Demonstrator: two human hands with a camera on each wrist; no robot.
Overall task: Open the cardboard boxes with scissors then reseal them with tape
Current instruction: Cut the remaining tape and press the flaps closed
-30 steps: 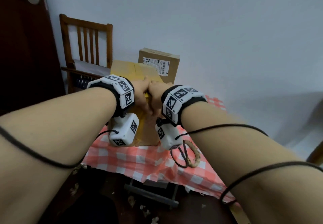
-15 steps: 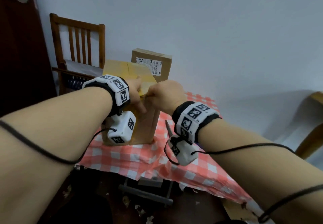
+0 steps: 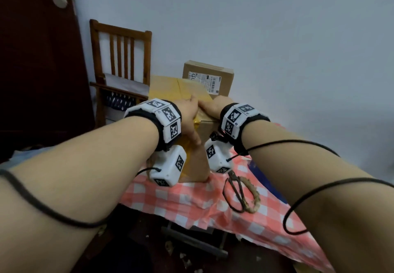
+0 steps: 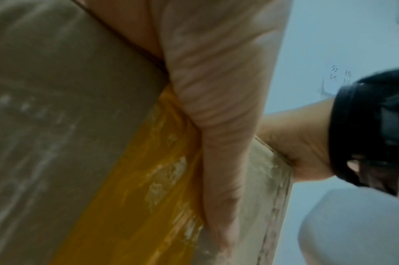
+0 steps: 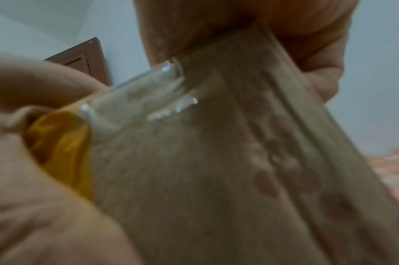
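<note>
Checked cloth covers the tabletop [image 3: 170, 198], where the taped cardboard box [image 3: 166, 87] stands. Left hand [image 3: 187, 117] presses flat on yellow tape [image 4: 135, 179]; right hand [image 3: 213, 107] rests on top, finger state unclear. Uneven pressing could wrinkle the tape; the scissors [image 3: 238, 191] near the edge might be knocked off.

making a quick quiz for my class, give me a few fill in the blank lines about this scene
1. The rusty scissors lie on the red and white ____ tablecloth.
2. Both hands rest on the big cardboard box sealed with ____ tape.
3. The smaller cardboard box behind it bears a white ____.
4. A wooden ____ stands at the left.

Missing words: checked; yellow; label; chair
</note>
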